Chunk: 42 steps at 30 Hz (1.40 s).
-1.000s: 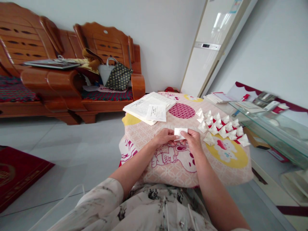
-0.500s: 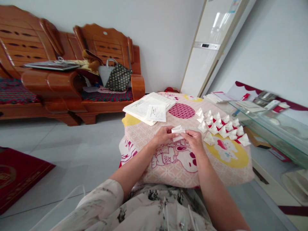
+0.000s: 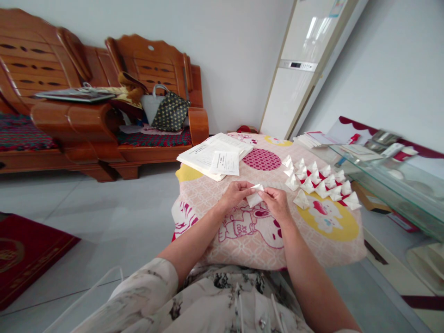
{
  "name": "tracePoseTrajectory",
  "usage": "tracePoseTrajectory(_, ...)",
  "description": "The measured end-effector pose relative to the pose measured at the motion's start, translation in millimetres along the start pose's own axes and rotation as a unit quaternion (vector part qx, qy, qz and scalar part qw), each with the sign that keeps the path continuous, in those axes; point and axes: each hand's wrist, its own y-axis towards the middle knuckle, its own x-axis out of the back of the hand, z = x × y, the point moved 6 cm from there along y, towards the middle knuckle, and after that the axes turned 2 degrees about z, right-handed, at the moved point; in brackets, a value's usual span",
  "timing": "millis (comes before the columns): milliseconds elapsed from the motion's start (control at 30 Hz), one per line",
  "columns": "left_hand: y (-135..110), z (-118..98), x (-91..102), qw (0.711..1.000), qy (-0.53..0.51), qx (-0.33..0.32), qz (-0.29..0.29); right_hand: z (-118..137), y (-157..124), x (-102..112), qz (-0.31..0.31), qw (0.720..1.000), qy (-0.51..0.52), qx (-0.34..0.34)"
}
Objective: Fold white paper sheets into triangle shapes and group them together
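Note:
A small white folded paper (image 3: 254, 197) is pinched between my left hand (image 3: 236, 194) and my right hand (image 3: 276, 202), just above a table covered with a pink cartoon-print cloth (image 3: 253, 236). Both hands are closed on the paper, one at each side. To the right of my hands lie several finished folded paper pieces (image 3: 321, 183), white with red, set in rows on the cloth. A stack of white printed sheets (image 3: 214, 155) rests at the cloth's far left.
A wooden sofa (image 3: 104, 111) with a dark patterned bag (image 3: 169, 111) stands at the back left. A tall white air conditioner (image 3: 298, 69) is in the corner. A glass-topped stand (image 3: 391, 180) with clutter is at the right. A red rug (image 3: 24, 249) lies on the floor left.
The paper went from a flat rectangle held level to a narrower, tilted folded shape. Both hands stayed in place above the cloth, fingers working the fold.

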Motion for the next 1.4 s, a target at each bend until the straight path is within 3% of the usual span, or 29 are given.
tracePoseTrajectory(333, -1, -2, -2.0, 0.999, -0.01, -0.036, -0.038, -3, 0, 0, -0.035, 0.999, 0.038, -0.012)
tracePoseTrajectory(1133, -4, -10, 1.0, 0.991, 0.064, -0.087, -0.083, 4, 1, -4, -0.042, 0.999, -0.008, 0.024)
tracePoseTrajectory(1333, -5, -12, 8.4, 0.986, 0.023, -0.103, -0.131, -4, 1, 6, -0.131, 0.987, 0.097, -0.008)
tracePoseTrajectory(1400, -5, -12, 9.1, 0.985, 0.014, -0.107, -0.131, -6, 1, 7, -0.134, 0.984, 0.113, -0.019)
